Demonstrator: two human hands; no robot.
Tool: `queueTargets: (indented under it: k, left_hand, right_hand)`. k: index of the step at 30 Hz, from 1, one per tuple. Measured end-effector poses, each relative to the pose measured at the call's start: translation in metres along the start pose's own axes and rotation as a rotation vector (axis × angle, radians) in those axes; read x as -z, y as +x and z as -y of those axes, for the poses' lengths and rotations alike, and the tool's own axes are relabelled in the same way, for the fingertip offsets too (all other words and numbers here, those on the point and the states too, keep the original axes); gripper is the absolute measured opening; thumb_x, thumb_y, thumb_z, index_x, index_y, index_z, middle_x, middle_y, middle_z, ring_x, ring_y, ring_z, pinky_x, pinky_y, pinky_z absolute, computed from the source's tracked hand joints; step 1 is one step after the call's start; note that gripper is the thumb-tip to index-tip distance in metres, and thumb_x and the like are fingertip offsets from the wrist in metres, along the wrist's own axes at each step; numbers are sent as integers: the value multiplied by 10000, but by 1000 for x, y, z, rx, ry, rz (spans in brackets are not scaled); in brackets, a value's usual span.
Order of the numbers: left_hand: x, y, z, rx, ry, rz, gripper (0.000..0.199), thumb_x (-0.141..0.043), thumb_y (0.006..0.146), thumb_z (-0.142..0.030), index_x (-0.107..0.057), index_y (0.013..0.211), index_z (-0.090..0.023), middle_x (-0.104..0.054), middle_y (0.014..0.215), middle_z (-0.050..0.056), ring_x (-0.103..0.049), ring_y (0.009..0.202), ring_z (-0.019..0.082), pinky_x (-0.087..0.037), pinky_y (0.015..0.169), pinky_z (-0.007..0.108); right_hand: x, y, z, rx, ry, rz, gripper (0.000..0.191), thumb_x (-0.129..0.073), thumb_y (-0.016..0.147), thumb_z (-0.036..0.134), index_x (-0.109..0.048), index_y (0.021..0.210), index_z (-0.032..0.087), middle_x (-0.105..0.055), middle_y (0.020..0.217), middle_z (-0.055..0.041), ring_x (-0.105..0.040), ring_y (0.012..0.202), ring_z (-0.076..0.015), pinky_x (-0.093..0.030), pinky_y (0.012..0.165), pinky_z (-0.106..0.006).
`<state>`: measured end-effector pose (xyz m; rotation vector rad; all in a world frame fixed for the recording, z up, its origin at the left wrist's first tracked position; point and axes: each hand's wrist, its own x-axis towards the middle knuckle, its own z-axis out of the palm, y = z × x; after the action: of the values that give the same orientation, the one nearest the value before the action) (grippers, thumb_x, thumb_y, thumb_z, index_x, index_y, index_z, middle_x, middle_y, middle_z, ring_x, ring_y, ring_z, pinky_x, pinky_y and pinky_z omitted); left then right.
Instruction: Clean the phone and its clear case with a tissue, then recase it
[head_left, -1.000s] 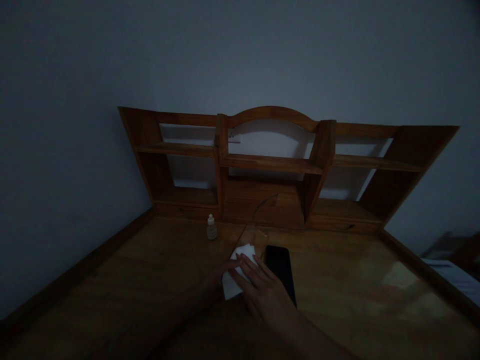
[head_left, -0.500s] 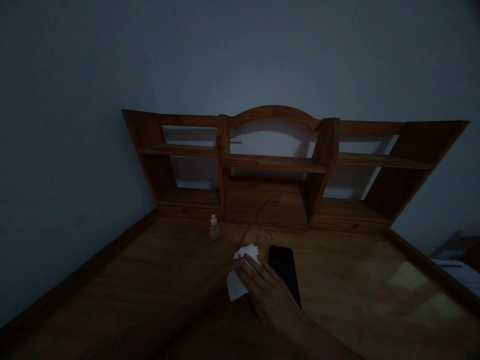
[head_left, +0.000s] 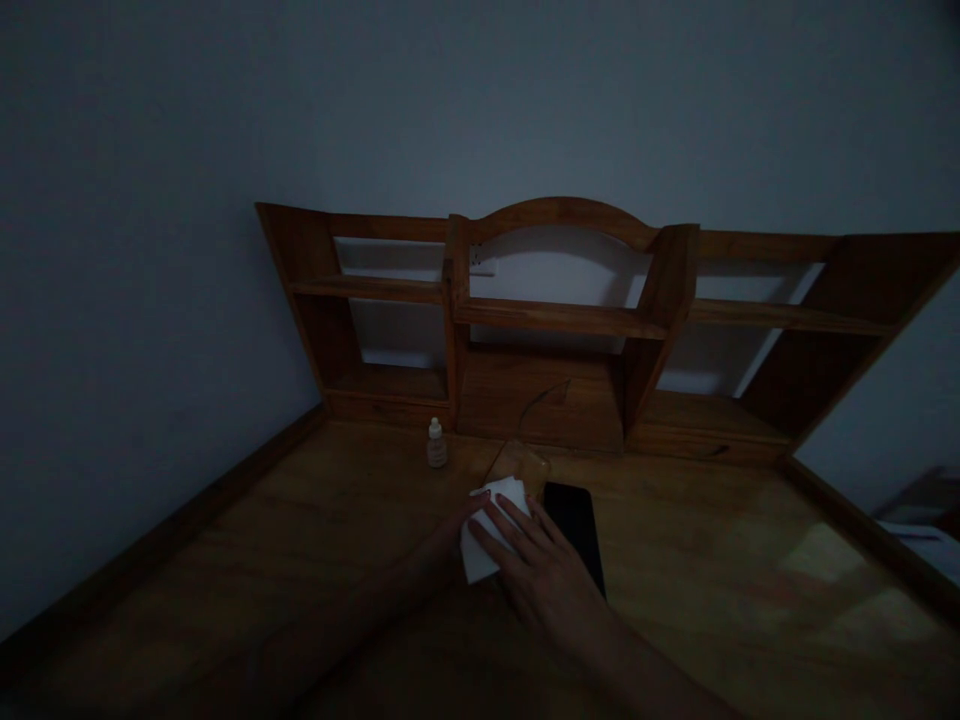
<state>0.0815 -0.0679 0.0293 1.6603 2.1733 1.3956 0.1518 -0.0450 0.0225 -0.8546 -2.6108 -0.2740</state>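
A folded white tissue (head_left: 478, 562) lies under both hands near the middle of the desk. My right hand (head_left: 551, 585) presses on it from the right, its fingers spread over the top. From the left, my left hand (head_left: 454, 530) grips the tissue's edge, with a fingertip on top and the other fingers hidden in shadow. Just beyond the tissue, a clear phone case (head_left: 521, 460) shows in part; whether a hand touches it I cannot tell. A black phone (head_left: 576, 525) lies right beside my right hand, partly covered by it.
A small clear dropper bottle (head_left: 436, 445) with a white cap stands upright beyond my left hand. A wooden shelf unit (head_left: 562, 318) runs along the back of the wooden desk (head_left: 697, 560). Raised edges border both sides. A wall socket (head_left: 481, 263) shows through the shelf.
The view has shifted slightly, so shelf and bottle sit a little higher and further right. My right fingers are spread slightly wider on the tissue. Both hands stay on it.
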Motion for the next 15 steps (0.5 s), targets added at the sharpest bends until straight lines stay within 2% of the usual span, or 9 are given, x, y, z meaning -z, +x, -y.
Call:
queueTargets:
  k: [5, 8, 12, 15]
  left_hand:
    - [-8, 20, 21, 16, -55, 64, 477, -462, 923, -327, -450, 1373, -171, -570, 1282, 150, -577, 1144, 292, -504, 926, 530]
    - [-6, 37, 40, 33, -96, 109, 482, -508, 921, -377, -454, 1357, -179, -585, 1254, 138, -598, 1103, 252, -506, 922, 496]
    - [10, 54, 65, 26, -160, 174, 463, -384, 940, -221, -422, 1401, -217, -665, 1140, 90, -649, 1017, 219, -562, 860, 424]
    - [20, 62, 71, 29, -199, 221, 458, -328, 930, -156, -473, 1361, -215, -705, 1029, 65, -681, 919, 186, -588, 800, 365]
  right_hand:
    - [-2, 0, -2, -1, -15, -18, 623, -439, 906, 117, -234, 1488, 199, -193, 1560, -35, -158, 1438, -230, -221, 1161, -516]
    - [0, 0, -1, -8, -18, -12, 601, -430, 913, 118, -251, 1483, 185, -207, 1557, -39, -158, 1438, -227, -204, 1168, -510]
    - [3, 0, 1, -15, -18, -32, 609, -434, 906, 112, -253, 1483, 184, -215, 1555, -38, -171, 1435, -229, -202, 1171, -505]
    - [3, 1, 1, -29, -22, -39, 608, -439, 905, 115, -259, 1481, 185, -230, 1549, -43, -188, 1431, -230, -201, 1169, -512]
